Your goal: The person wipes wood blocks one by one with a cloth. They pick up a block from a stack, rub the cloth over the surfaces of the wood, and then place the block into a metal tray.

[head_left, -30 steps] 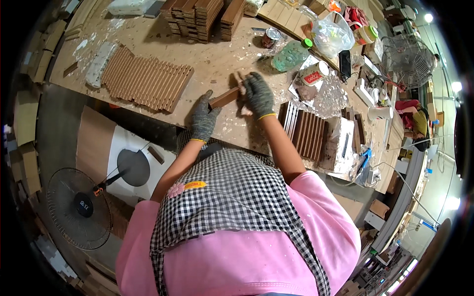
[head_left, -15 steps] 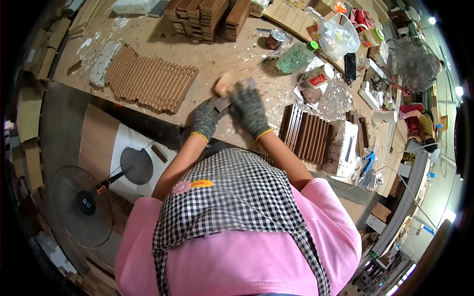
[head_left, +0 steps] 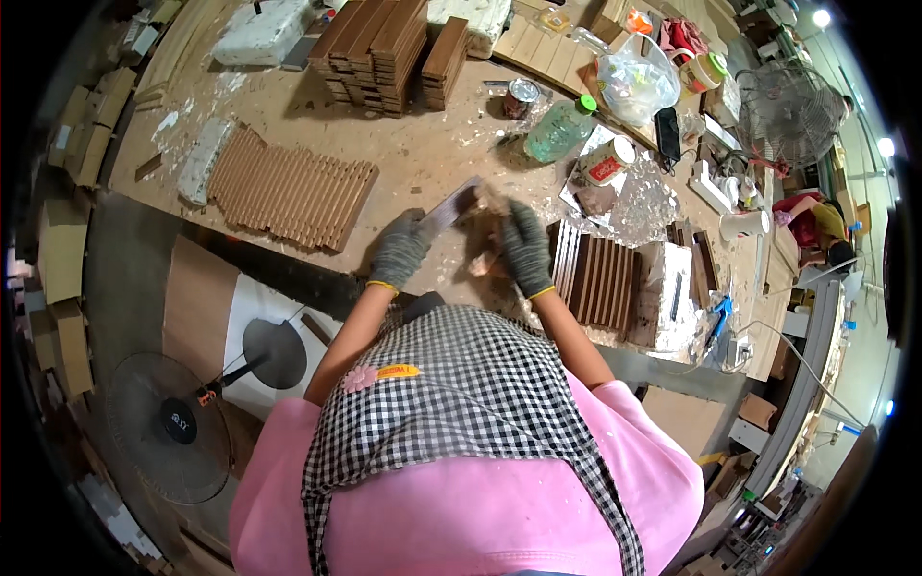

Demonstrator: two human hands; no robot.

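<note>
My left hand [head_left: 401, 248], in a grey knitted glove with a yellow cuff, is closed on the near end of a short brown wood strip [head_left: 449, 207]. The strip slants up and away over the bench. My right hand [head_left: 525, 252], gloved the same way, grips a crumpled tan-brown piece [head_left: 492, 204] beside the strip's far end. Motion blurs that piece, so its kind does not show. Left of my hands lies a row of brown wood strips [head_left: 293, 192] set side by side against a white block [head_left: 204, 161]. More dark strips [head_left: 597, 274] stand to the right.
Stacked brown boards [head_left: 370, 48] sit at the back of the bench. A green-capped bottle [head_left: 559, 130], a small can [head_left: 521, 98], a white-and-red cup [head_left: 607, 161] and a plastic bag [head_left: 636, 77] stand at the far right. A fan [head_left: 173, 422] is at lower left.
My right hand has moved off the strip to the right, and the tan-brown piece now shows in it. The strip has turned in my left hand, exposing more of its length.
</note>
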